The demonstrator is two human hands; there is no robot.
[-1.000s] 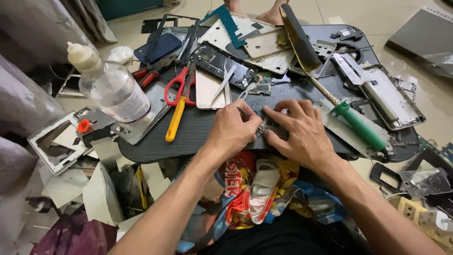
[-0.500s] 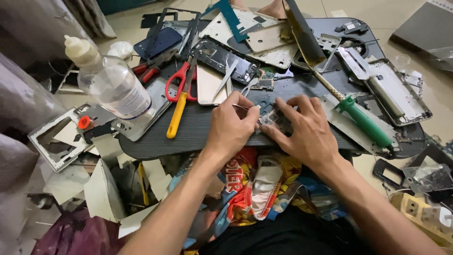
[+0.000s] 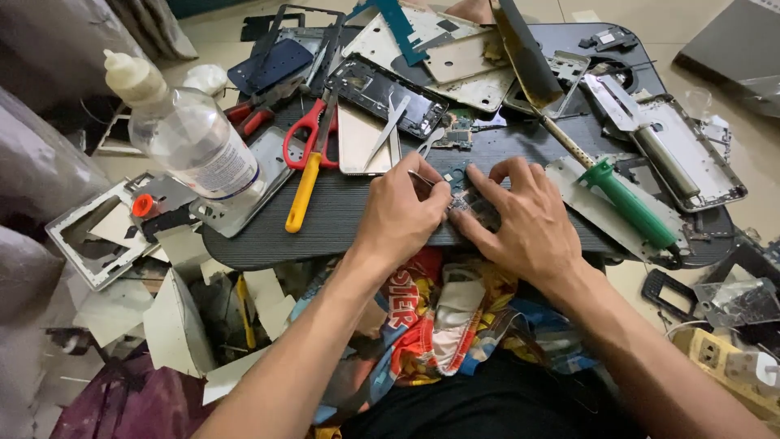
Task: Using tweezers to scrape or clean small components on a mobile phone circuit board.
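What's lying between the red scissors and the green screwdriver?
In the head view, between the red scissors and the green screwdriver lie metal tweezers on a phone back plate, then both hands, left hand and right hand.

A small flat circuit part (image 3: 471, 203) lay mid-frame on the dark ribbed oval board (image 3: 341, 219), between the left hand (image 3: 402, 215) and right hand (image 3: 528, 223). A clear plastic bottle (image 3: 191, 142) stood at upper left; a green-handled screwdriver (image 3: 630, 203) lay right of the hands.
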